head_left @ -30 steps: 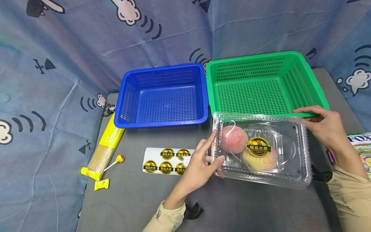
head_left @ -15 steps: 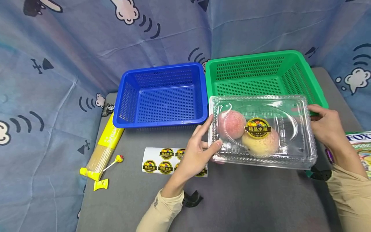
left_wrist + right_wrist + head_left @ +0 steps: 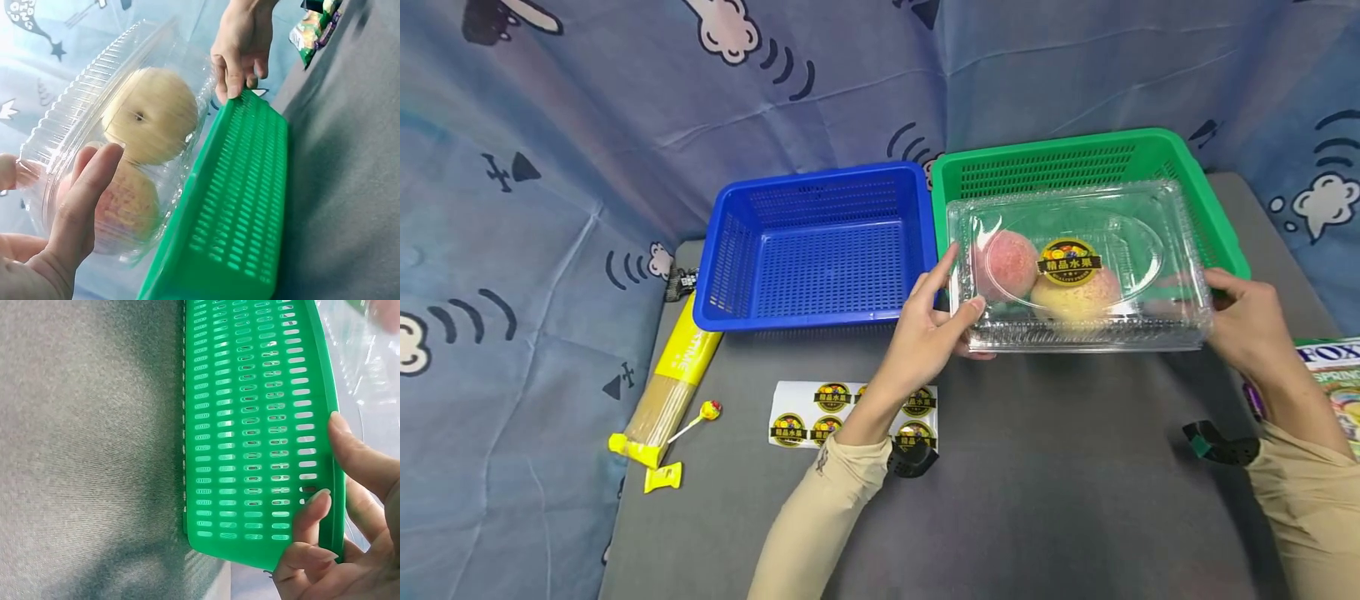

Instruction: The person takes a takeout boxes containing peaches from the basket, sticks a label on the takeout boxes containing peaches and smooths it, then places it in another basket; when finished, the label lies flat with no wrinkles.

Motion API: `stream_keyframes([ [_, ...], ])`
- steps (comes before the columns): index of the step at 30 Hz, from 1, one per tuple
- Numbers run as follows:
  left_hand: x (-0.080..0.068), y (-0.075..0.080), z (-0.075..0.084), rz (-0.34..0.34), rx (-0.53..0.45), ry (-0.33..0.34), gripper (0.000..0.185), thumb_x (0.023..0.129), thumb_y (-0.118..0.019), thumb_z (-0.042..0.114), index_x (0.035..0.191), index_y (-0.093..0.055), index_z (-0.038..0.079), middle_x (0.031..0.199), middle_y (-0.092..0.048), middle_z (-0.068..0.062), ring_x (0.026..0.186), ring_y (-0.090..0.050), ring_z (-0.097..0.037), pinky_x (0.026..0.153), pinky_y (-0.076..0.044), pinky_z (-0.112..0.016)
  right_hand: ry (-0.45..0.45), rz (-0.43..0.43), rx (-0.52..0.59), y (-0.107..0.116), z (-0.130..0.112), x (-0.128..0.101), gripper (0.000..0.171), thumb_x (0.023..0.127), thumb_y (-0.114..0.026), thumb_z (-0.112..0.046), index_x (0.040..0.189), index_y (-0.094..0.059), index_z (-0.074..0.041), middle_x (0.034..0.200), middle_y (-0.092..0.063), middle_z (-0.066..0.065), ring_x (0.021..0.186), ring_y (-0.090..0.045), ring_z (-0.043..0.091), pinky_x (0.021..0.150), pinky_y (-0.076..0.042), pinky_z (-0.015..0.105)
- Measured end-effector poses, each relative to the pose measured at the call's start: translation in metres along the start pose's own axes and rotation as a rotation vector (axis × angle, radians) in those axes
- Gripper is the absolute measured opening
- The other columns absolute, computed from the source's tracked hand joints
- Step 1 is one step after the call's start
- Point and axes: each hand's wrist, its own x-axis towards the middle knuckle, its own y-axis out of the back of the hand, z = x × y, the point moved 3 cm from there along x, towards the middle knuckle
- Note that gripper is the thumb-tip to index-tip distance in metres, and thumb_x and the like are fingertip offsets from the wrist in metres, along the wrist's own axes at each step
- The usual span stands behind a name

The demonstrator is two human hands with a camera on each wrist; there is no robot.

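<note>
My left hand (image 3: 925, 333) grips the left end of a clear plastic fruit box (image 3: 1150, 250), thumb on the near corner. Inside lie a pink peach (image 3: 1007, 262) and a yellowish peach (image 3: 1078, 296); a black-and-gold round sticker (image 3: 1069, 260) is on the lid. The box is held tilted over the green basket (image 3: 1052, 158), covering much of its opening. My right hand (image 3: 369, 512) holds that basket's rim near its front right corner, thumb on one side and fingers curled on the other. In the left wrist view the box leans just inside the basket's wall.
A blue basket (image 3: 827, 275) stands left of the green one. A sticker sheet (image 3: 805, 400) lies under my left forearm. Farther left are a noodle pack (image 3: 673, 375), a lollipop (image 3: 709, 410) and a small yellow packet (image 3: 662, 477). A FOX'S bag (image 3: 1330, 367) sits far right.
The fruit box has risen and moved away from me, from in front of the green basket to over it, with my left hand. My right hand has stayed at the basket's corner.
</note>
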Motion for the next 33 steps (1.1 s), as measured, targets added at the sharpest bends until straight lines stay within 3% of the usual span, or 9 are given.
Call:
stream_keyframes([
  [3, 0.013, -0.003, 0.002, 0.007, 0.006, 0.014, 0.075, 0.107, -0.062, 0.008, 0.17, -0.027, 0.028, 0.14, -0.039, -0.006, 0.064, -0.078, -0.024, 0.072, -0.064, -0.059, -0.029, -0.014, -0.074, -0.001, -0.001, -0.001, 0.026, 0.095, -0.082, -0.024, 0.112, -0.078, -0.044, 0.097, -0.056, -0.048, 0.077, -0.052, -0.012, 0.062, -0.041, 0.012],
  [7, 0.03, -0.005, 0.006, 0.034, 0.0, 0.02, 0.075, 0.107, -0.061, 0.006, 0.17, -0.025, 0.023, 0.115, -0.036, 0.0, 0.059, -0.075, -0.02, 0.068, -0.065, -0.055, -0.04, -0.015, -0.1, -0.003, -0.003, -0.001, 0.028, 0.095, -0.082, -0.022, 0.109, -0.075, -0.046, 0.097, -0.053, -0.05, 0.076, -0.052, -0.02, 0.063, -0.042, 0.008],
  [9, 0.038, -0.006, 0.008, 0.049, -0.01, 0.022, 0.075, 0.106, -0.06, 0.005, 0.17, -0.025, 0.021, 0.11, -0.033, 0.001, 0.057, -0.073, -0.016, 0.067, -0.065, -0.053, -0.043, -0.013, -0.094, -0.003, -0.003, -0.001, 0.025, 0.094, -0.084, -0.023, 0.112, -0.078, -0.038, 0.098, -0.054, -0.048, 0.075, -0.055, -0.023, 0.064, -0.043, 0.006],
  [14, 0.057, -0.008, 0.013, 0.08, 0.004, 0.044, 0.075, 0.106, -0.061, 0.007, 0.17, -0.025, 0.022, 0.108, -0.034, 0.001, 0.056, -0.073, -0.021, 0.067, -0.065, -0.054, -0.043, -0.005, -0.111, -0.004, -0.004, -0.001, 0.029, 0.091, -0.086, -0.029, 0.117, -0.076, -0.023, 0.098, -0.056, -0.04, 0.075, -0.059, -0.022, 0.065, -0.045, 0.006],
  [21, 0.082, -0.011, 0.009, 0.096, 0.073, 0.094, 0.073, 0.108, -0.059, 0.009, 0.171, -0.024, 0.021, 0.105, -0.035, -0.001, 0.054, -0.068, -0.02, 0.075, -0.063, -0.06, -0.029, -0.02, -0.154, -0.005, -0.003, -0.002, 0.042, 0.093, -0.084, -0.035, 0.128, -0.074, -0.014, 0.105, -0.055, -0.037, 0.079, -0.058, -0.021, 0.067, -0.044, 0.007],
  [26, 0.094, -0.011, 0.001, 0.11, 0.133, 0.13, 0.072, 0.109, -0.059, 0.012, 0.171, -0.023, 0.02, 0.104, -0.032, 0.0, 0.054, -0.069, -0.018, 0.07, -0.066, -0.049, -0.022, -0.02, -0.169, -0.005, -0.003, -0.002, 0.044, 0.093, -0.084, -0.037, 0.129, -0.074, -0.012, 0.106, -0.053, -0.037, 0.078, -0.056, -0.022, 0.067, -0.044, 0.007],
  [33, 0.105, -0.013, -0.009, 0.111, 0.3, 0.182, 0.073, 0.11, -0.058, 0.015, 0.171, -0.018, 0.015, 0.11, -0.036, -0.002, 0.054, -0.069, -0.017, 0.062, -0.065, -0.035, -0.031, -0.034, -0.148, -0.004, -0.003, -0.001, 0.041, 0.093, -0.084, -0.035, 0.128, -0.075, -0.016, 0.106, -0.055, -0.036, 0.079, -0.058, -0.021, 0.066, -0.045, 0.007],
])
